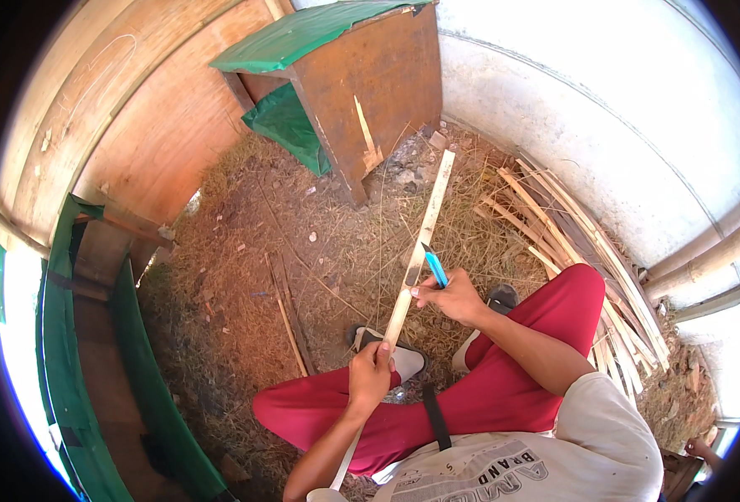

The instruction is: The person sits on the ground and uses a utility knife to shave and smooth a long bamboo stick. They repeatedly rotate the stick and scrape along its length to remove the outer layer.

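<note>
I sit on the ground in red trousers. My left hand (371, 373) grips a long pale bamboo strip (424, 227) near its lower part; the strip runs up and away over the straw-covered ground toward a wooden box. My right hand (449, 297) rests against the strip higher up and holds a blue-handled knife (435, 268), its tip against the strip's edge. The strip's near end passes under my left forearm.
A pile of split bamboo strips (592, 251) lies along the white wall on the right. A brown wooden box (370, 84) with green sheeting stands ahead. Wooden panels (136, 125) and green sheeting (140, 376) stand at left. Thin sticks (290, 322) lie on the straw.
</note>
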The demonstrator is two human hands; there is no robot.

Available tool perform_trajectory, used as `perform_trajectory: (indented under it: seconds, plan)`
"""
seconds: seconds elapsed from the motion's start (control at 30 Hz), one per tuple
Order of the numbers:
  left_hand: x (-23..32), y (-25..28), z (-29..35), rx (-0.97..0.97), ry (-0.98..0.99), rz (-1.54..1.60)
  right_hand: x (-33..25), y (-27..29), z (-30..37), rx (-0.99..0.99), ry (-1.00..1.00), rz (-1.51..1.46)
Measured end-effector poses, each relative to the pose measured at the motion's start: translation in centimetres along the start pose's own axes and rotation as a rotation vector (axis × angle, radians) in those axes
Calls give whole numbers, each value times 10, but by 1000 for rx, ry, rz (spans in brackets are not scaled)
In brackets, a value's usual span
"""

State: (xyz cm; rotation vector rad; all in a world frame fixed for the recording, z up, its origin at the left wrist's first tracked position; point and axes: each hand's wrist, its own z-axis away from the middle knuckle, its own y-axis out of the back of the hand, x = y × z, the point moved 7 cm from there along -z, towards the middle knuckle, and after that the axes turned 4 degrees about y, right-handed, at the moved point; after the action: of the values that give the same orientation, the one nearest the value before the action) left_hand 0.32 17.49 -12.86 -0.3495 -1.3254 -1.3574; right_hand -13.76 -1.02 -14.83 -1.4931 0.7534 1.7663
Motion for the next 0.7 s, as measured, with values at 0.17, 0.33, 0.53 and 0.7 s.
perform_trajectory:
  seconds: [0.17,0.33,0.53,0.7]
  plan:
    - [6,1,3,52,-81,-52,-3,-2,1,-40,60,41]
    - [-10,-9,6,-243,368,476,0,5,-6,-44,2,-195]
    - [-20,-6,14,-257,421,549,3,21,-9,-34,-12,111]
    - [-28,-1,11,-150,320,459,-43,15,19,202,521,782]
